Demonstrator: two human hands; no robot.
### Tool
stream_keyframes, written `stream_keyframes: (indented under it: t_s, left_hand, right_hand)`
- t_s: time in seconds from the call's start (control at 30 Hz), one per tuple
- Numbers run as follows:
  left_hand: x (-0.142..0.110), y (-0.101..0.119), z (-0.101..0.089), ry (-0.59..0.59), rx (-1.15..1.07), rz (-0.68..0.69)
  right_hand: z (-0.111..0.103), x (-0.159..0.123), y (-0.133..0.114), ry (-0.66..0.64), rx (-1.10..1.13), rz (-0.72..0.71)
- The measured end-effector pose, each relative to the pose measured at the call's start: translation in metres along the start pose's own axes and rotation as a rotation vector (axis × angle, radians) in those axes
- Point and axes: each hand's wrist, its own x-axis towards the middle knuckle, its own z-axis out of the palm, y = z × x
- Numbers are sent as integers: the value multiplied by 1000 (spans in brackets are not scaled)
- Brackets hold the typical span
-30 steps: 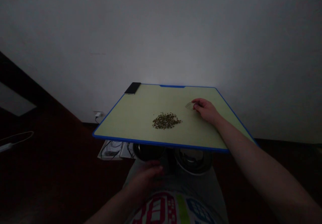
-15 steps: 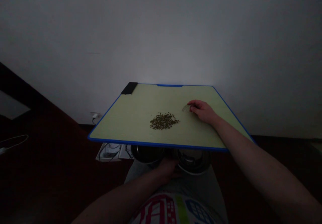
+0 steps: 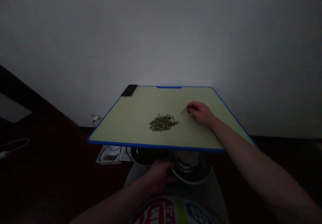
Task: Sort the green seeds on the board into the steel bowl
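On the pale board (image 3: 141,104) with a blue edge lies a loose spread of small brownish-green grains, maybe seeds or dried pods (image 3: 163,122). To the right of them, my right hand (image 3: 201,112) pinches a thin, see-through curved piece (image 3: 183,110); its exact kind is too faint to make out. Below the board's near edge, my left hand (image 3: 159,174) grips the left rim of a shiny metal bowl (image 3: 192,177) over my lap. The fingertips of that hand are partly hidden in shadow. A second dark bowl (image 3: 144,157) sits left of it, half under the board.
A black phone (image 3: 129,90) rests on the board's far left corner, close to the wall (image 3: 161,32). Beneath the board at left are white boxes with cables (image 3: 109,155). A plug (image 3: 95,118) sits in a wall socket.
My left hand has moved up and right from my lap to the right-hand bowl, which has shifted slightly toward me. My right hand has moved a little left, and the clear piece has turned.
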Motion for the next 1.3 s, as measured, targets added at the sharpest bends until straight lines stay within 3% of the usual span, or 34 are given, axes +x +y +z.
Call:
stream_keyframes:
  t_s: [0.2,0.37,0.83,1.3]
  left_hand:
    - [-47,10,-11,-25,-62,-1]
    - [-68,1,-26,-64,-135,27]
    - [-69,-17,-21,-62,-167,61]
    - [-65,-18,-24,-80,-145,68]
  right_hand:
    - [6,1,-4,-4,-189,-70]
    - [11,5,-2,-14,-250,-128]
    - [21,15,-2,-156,-328,-237]
    - [21,19,-2,-231,-318,-209]
